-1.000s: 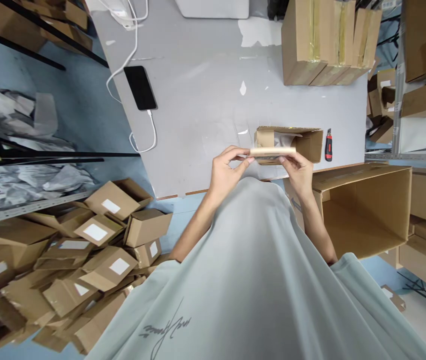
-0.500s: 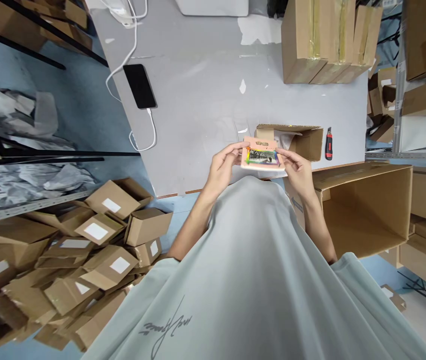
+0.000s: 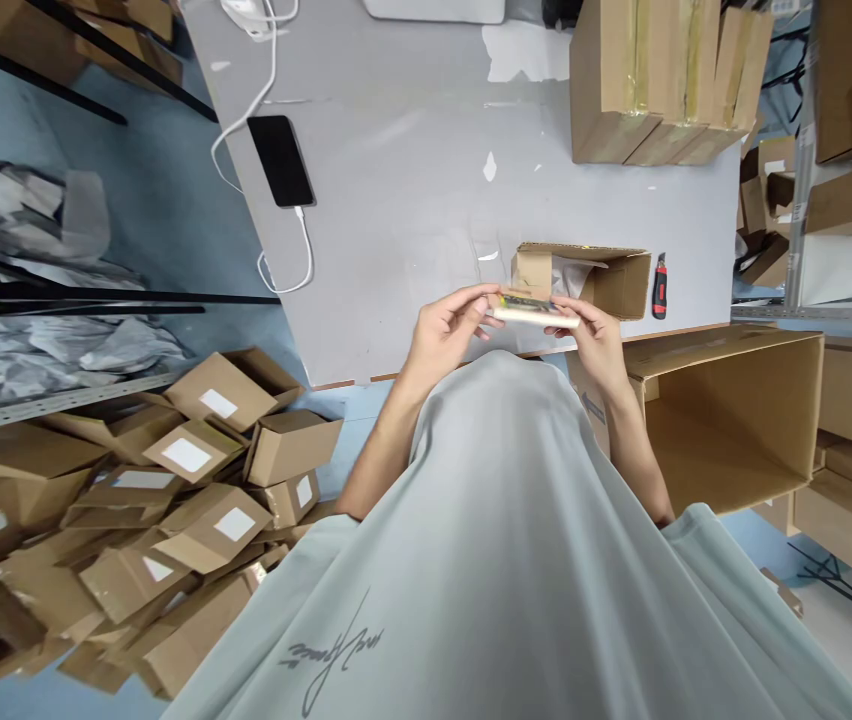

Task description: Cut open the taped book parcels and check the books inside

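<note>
Pinch of thumb and fingers at both ends of a thin rectangular cream-edged packet (image 3: pixel 535 316) with a colour-printed top, left grip (image 3: pixel 441 332) at nine o'clock, right grip (image 3: pixel 597 343) at three. Held up over the near side of a grey desk (image 3: pixel 396 220), nearly edge-on, likely by the ends to leave print and long edge uncovered. Just beyond at two o'clock, an open brown cardboard box (image 3: pixel 630 285) with whitish wrapping (image 3: pixel 570 276) inside. Farther at three, a red-and-black utility knife (image 3: pixel 659 290), presumably there for easy reach. At ten, a black phone (image 3: pixel 281 160), plugged into a white cable (image 3: pixel 301 216), probably positioned by cable length.
</note>
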Motion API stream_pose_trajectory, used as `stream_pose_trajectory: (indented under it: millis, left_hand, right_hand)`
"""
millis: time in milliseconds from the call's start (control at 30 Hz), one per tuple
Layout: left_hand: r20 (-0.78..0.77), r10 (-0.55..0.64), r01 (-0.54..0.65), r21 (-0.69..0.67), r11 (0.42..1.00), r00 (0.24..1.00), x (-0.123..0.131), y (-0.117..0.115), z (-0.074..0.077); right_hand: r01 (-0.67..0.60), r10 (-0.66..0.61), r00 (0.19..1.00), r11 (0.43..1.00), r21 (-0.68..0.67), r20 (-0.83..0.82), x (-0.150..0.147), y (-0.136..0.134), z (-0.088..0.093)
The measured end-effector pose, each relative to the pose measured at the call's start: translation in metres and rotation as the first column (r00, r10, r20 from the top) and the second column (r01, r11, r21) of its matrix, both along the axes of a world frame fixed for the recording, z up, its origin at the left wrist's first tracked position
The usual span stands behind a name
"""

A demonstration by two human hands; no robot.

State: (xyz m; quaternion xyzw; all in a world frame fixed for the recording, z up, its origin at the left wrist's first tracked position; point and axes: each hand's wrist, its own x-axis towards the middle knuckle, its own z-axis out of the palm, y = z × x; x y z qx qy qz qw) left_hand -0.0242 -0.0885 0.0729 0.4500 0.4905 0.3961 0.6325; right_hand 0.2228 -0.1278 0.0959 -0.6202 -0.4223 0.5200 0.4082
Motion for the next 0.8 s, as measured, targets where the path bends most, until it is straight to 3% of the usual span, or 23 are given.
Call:
stream_pose_trajectory:
  millis: [133, 267, 367, 467, 567, 700, 800]
  left_hand:
    - [0.043, -0.001, 0.000, 0.022, 1.000, 0.999, 0.001, -0.002, 0.000]
    - [0.061, 0.036, -0.038, 0.040, 0.998, 0.998, 0.007, -0.006, -0.011]
    - [0.067, 0.089, -0.090, 0.003, 0.996, 0.994, 0.014, -0.009, -0.016]
    - [0.040, 0.146, -0.145, -0.014, 0.989, 0.989, 0.023, -0.015, -0.012]
    - [0.019, 0.063, -0.063, 0.026, 0.998, 0.998, 0.033, -0.022, 0.001]
    - [-0.009, -0.150, 0.150, 0.078, 0.986, 0.989, 0.040, -0.025, 0.016]
    - [-0.033, -0.084, 0.087, 0.075, 0.993, 0.996, 0.035, -0.018, 0.014]
  right_hand:
    - [0.013, -0.013, 1.000, 1.000, 0.012, -0.012, 0.002, 0.001, -0.003]
    - [0.011, -0.011, 1.000, 0.999, 0.033, 0.001, -0.002, 0.001, -0.013]
    - [0.047, -0.059, 0.989, 0.995, 0.087, 0.138, -0.012, -0.001, -0.012]
    - [0.034, -0.066, 0.971, 0.989, 0.141, 0.231, -0.030, -0.007, -0.004]
    - [0.004, -0.022, 0.987, 0.994, 0.113, 0.158, -0.046, -0.012, -0.001]
    - [0.121, -0.127, 0.986, 0.991, 0.056, 0.107, -0.048, -0.011, -0.009]
    - [0.151, -0.153, 0.987, 0.988, 0.037, 0.049, -0.038, -0.007, -0.015]
